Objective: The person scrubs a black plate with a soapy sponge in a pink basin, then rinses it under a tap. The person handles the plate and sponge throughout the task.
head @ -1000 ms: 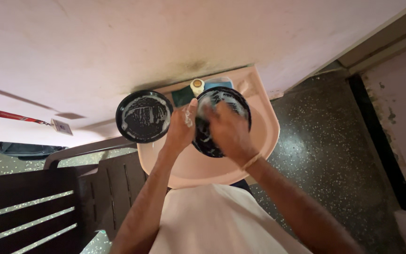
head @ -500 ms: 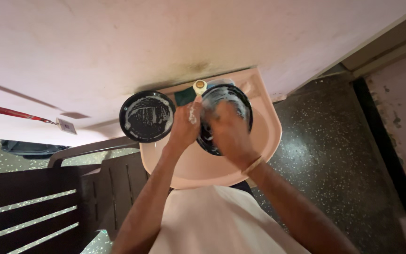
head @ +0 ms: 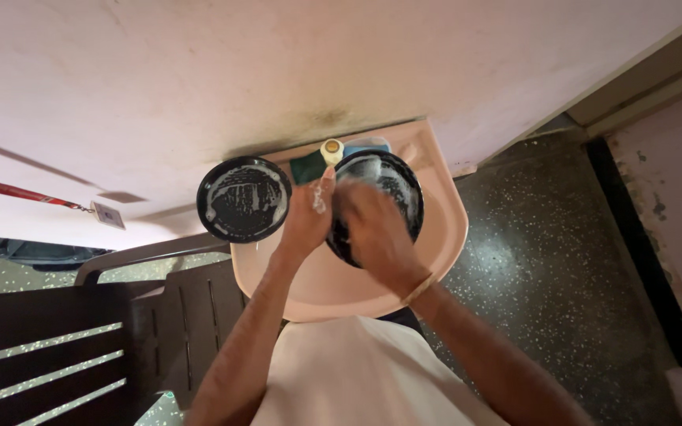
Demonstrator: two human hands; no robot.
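A black round plate [head: 392,183], streaked with white soap suds, is held over the pink wash basin [head: 444,237]. My left hand [head: 307,214] grips its left rim, foam on the fingers. My right hand [head: 374,229] presses on the plate's face, blurred with motion; what it holds, if anything, is hidden. A second black soapy plate [head: 244,199] rests on the basin's left edge, just left of my left hand.
At the basin's back stand a tap with a yellow-white top [head: 331,150], a dark green scrub pad [head: 306,166] and a blue item [head: 366,144]. A dark plastic chair [head: 80,339] stands on the left. Speckled floor [head: 546,268] lies right, a pale wall behind.
My right hand has shifted over the plate's face as it rubs. Both plates and my left hand stay in nearly the same place.
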